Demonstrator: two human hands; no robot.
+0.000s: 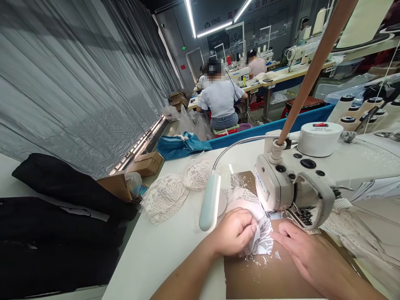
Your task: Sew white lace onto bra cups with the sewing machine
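Note:
White lace fabric (265, 238) lies on the brown work surface (265, 277), in front of the sewing machine head (275, 183). My left hand (236, 231) is closed on the left side of this fabric, with thumb and fingers pressed together over its edge. On the right, my right hand (298, 246) rests palm down, its fingertips at the fabric's right edge near the needle area. Its fingers are partly bent and hold nothing that I can see. A lit green lamp (210, 202) on a bendy metal neck stands just left of the machine.
Lace cups (165, 198) lie on the white table (150, 258) at the left. Thread cones (346, 109) stand at the right behind the machine, beside a white round unit (320, 139). Black cloth (62, 225) is at the far left. People sit at machines farther back.

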